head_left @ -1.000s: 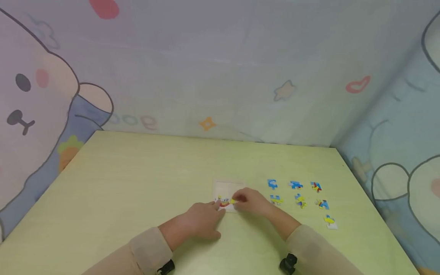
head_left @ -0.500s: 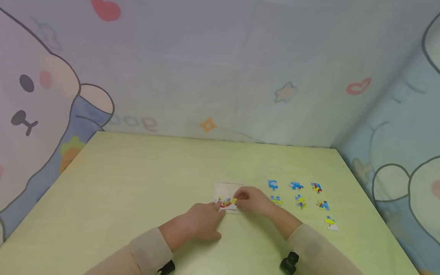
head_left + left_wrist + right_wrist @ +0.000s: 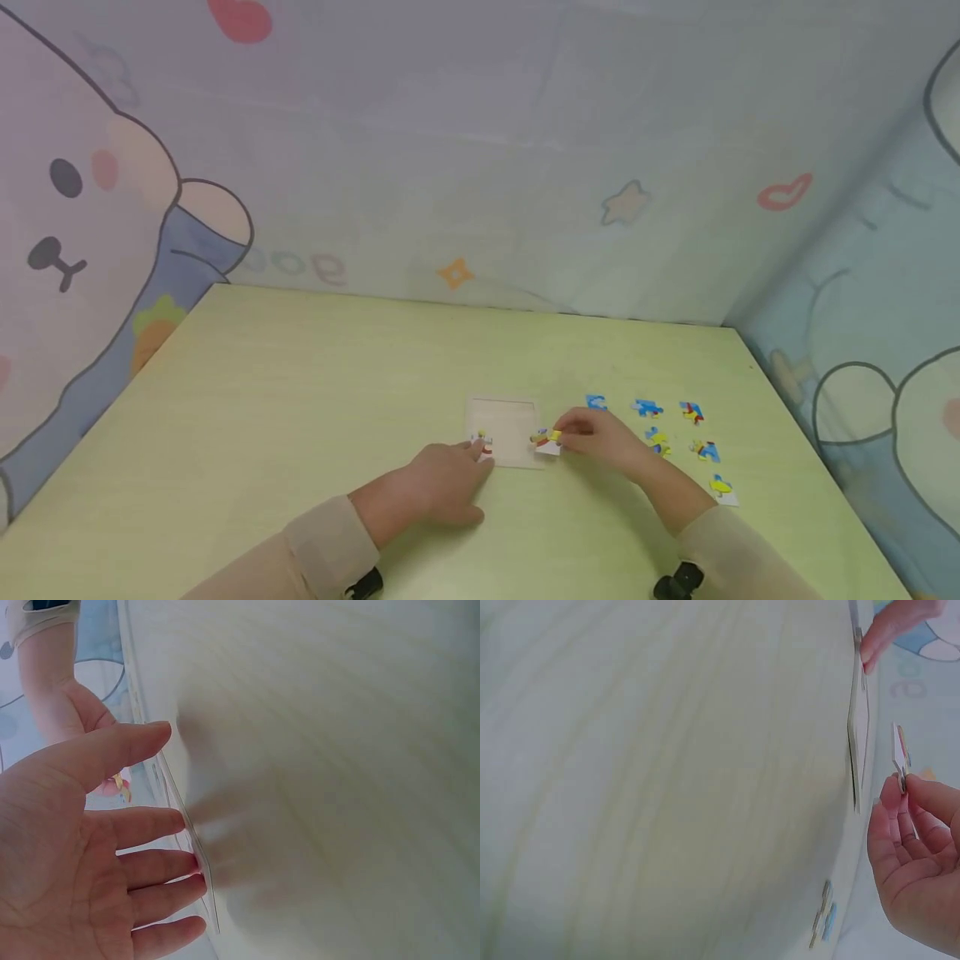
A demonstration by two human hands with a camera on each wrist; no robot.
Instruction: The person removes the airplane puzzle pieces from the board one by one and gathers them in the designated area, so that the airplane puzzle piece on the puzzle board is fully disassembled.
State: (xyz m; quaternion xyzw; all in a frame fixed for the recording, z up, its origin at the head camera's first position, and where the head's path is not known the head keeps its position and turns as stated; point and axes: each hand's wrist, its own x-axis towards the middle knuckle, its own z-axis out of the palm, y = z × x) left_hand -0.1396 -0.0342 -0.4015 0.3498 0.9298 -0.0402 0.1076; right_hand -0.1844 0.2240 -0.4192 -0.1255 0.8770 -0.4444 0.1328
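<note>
A shallow, light square puzzle tray (image 3: 516,423) lies on the table between my hands. My left hand (image 3: 448,482) has its fingers outstretched, fingertips resting on the tray's near left corner and on a puzzle piece (image 3: 486,447) with red and yellow print, which they partly cover. Between thumb and fingers, my right hand (image 3: 603,439) pinches another puzzle piece (image 3: 546,441), coloured yellow, red and white, over the tray's right edge. The right wrist view shows this held piece (image 3: 900,746) tilted up and clear of the table.
To the right lie several loose puzzle pieces, among them a blue one (image 3: 647,407), a blue and red one (image 3: 692,412) and a yellow and white one (image 3: 722,489). My right hand partly hides the nearest ones. A cartoon-printed cloth (image 3: 420,150) stands behind the pale table (image 3: 322,375).
My right hand has moved right, lifting the pinched puzzle piece away from the one under my left fingers, out to the tray's right edge. The left hand stays in place.
</note>
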